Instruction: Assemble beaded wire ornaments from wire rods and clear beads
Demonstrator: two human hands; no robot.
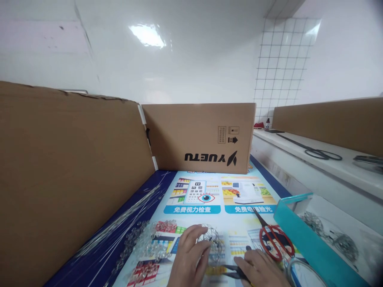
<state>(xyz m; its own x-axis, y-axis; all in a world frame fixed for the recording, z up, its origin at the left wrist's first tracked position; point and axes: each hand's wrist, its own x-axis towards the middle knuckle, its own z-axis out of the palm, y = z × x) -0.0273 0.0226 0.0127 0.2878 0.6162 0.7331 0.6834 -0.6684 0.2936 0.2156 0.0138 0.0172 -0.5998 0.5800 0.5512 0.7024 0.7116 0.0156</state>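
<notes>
Your left hand (188,255) is at the bottom edge w/ fingers curled around a round wire-mesh ball (211,241), gripping it from the left side just above the mat. Your right hand (260,269) sits just beside it, closed on a dark tool (231,272) — prob. pliers, tip pointing left toward the ball; can't tell if the tip touches the wire. Both hands are over the printed poster mat (206,199), which covers the work surface.

Just right of your right hand: red-handled scissors (273,237) lying flat on the mat, blades pointing away from you. Right of those, a teal tray (302,233) w/ tangled wire pieces (338,239) inside. A loop of wire lies near the tray's bottom corner.

Left of your left hand: a pile of clear beads (143,241) spread on the mat, and beyond them a bundle of thin straight wires (128,215) running along the cardboard wall (66,171) on the left.

Further back, a cardboard box (200,135) stands upside down across the far end of the mat, "YUETU" print inverted. Far right, on a white ledge (329,159), a pair of black scissors (317,152) lies flat, w/ another cardboard panel (332,119) behind it.
</notes>
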